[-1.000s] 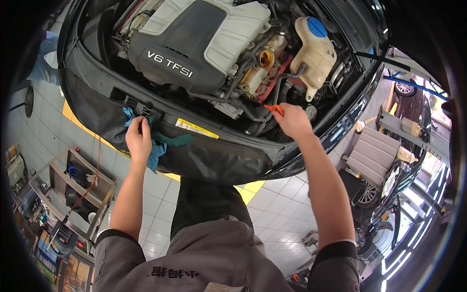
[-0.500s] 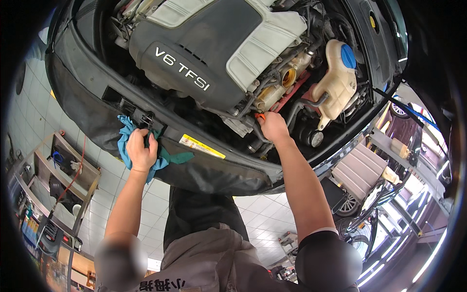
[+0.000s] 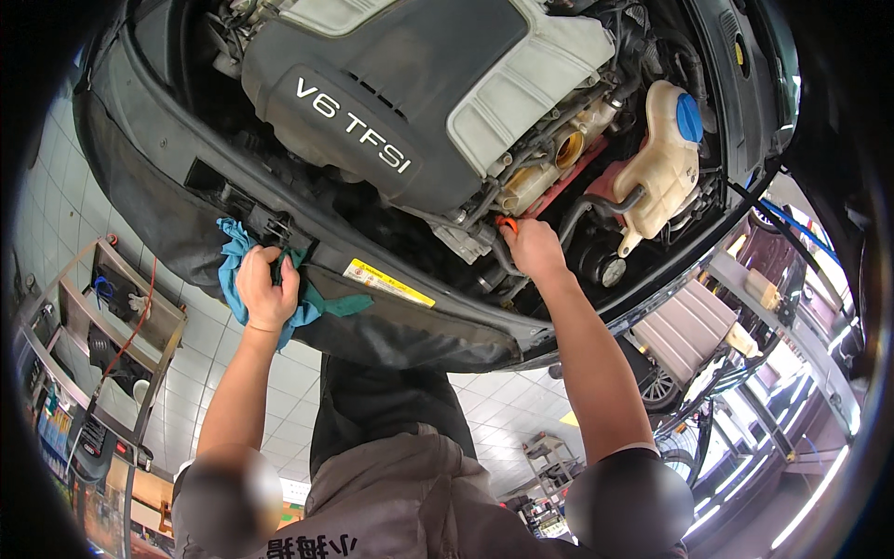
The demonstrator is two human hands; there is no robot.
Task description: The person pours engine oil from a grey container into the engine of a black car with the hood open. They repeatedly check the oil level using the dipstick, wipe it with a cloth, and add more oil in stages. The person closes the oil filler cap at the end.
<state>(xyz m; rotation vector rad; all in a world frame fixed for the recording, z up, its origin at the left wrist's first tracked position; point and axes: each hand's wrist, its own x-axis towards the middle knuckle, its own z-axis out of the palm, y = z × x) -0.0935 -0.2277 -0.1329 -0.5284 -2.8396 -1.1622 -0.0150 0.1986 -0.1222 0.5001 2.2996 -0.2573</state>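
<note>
Crumpled blue-green cloth is bunched in my left hand, whose fingers are closed at the front edge of the engine bay beside the dark hood latch. My right hand reaches into the bay, with its fingers closed around a small orange dipstick handle. Only part of the handle shows; whatever lies below it is hidden. Just beyond that hand, an uncapped oil filler opening sits beside the large grey engine cover.
A pale fluid reservoir with a blue cap stands right of my right hand, near black hoses. A dark protective cover drapes the car's front. Metal-framed shelving is at left; a tiled floor lies below.
The engine bay has shifted slightly rightward in the picture, and my right hand appears a little farther right with it. Both hands keep the same hold.
</note>
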